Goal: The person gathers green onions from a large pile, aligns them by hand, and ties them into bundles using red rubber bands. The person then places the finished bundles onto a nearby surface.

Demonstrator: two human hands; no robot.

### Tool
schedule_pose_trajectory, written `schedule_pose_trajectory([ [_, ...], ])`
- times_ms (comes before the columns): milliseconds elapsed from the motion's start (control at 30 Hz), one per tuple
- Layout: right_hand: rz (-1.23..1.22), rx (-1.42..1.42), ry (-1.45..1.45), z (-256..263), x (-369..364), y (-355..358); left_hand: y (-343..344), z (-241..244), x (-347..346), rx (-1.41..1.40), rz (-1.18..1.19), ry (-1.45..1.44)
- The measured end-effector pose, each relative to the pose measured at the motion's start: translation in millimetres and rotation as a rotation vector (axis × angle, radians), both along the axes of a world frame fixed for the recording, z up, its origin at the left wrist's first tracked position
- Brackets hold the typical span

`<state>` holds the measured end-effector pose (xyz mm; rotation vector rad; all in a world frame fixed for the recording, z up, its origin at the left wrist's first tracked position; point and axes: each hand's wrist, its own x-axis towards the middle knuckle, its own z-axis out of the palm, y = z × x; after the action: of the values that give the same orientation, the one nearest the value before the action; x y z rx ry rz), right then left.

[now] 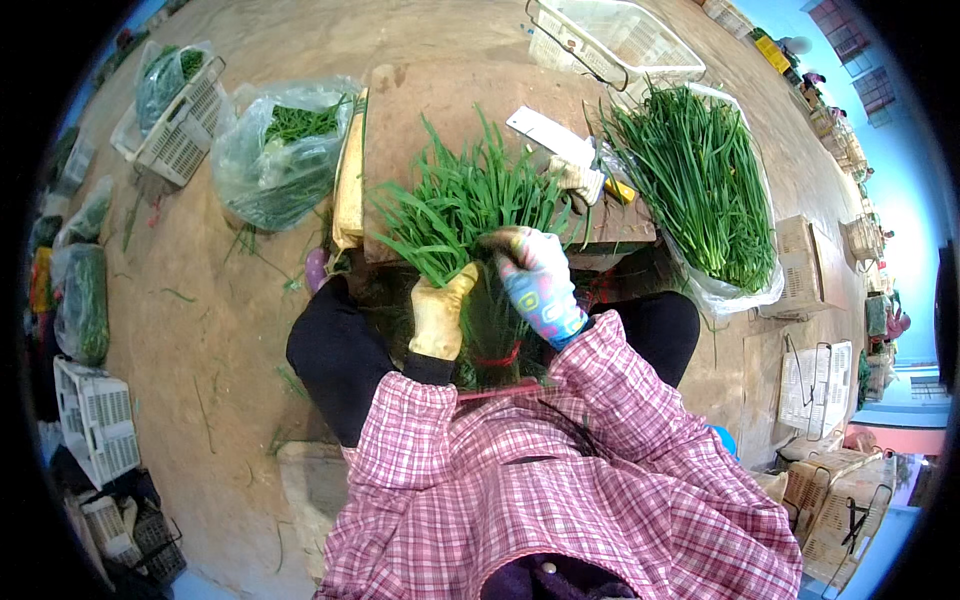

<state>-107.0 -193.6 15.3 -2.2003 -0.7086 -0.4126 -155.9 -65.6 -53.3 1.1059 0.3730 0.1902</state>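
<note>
A fanned-out bunch of long green leaves, like garlic chives (469, 199), stands over the near edge of a low brown table (442, 86). My left hand (442, 311), in a yellowish glove, is closed around the bunch at its left side. My right hand (534, 281), in a patterned glove, is at the bunch's right side, its fingers bent and blurred; whether they grip leaves is unclear. Below, between my knees, more greens hang with a red tie (499, 356) around them. A white flat strip (551, 135), a striped glove (577, 180) and a yellow-handled object (619, 190) lie on the table.
A plastic-lined crate of long green stalks (705, 187) stands right of the table, with a white crate (622, 37) behind. At left are a clear bag of greens (281, 161) and a crate (176, 127). More crates (814, 390) line the right side, where distant people are visible.
</note>
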Motion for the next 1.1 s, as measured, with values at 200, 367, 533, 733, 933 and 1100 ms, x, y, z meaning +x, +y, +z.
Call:
schedule_pose_trajectory([
  [200,-0.077,0.300,0.375,-10.2,4.3,-1.1,-1.9,-0.2,-1.5,-0.144,-0.009,0.051],
  [367,-0.046,-0.425,-0.122,19.0,14.8,3.4,0.5,-7.8,-2.1,-0.083,-0.027,0.032],
  [533,-0.200,0.288,0.439,-13.5,25.6,-2.4,3.6,13.4,2.0,-0.183,0.037,0.073],
  [733,-0.130,0.799,0.790,-20.0,21.6,-2.4,3.0,6.0,6.1,-0.253,0.083,0.091],
  [933,-0.049,0.217,0.069,16.8,16.9,8.1,3.6,-12.3,4.6,-0.231,0.074,0.046],
  [1100,0.163,-0.489,-0.263,37.7,16.3,34.1,8.8,-63.8,2.6,-0.305,-0.005,-0.189],
])
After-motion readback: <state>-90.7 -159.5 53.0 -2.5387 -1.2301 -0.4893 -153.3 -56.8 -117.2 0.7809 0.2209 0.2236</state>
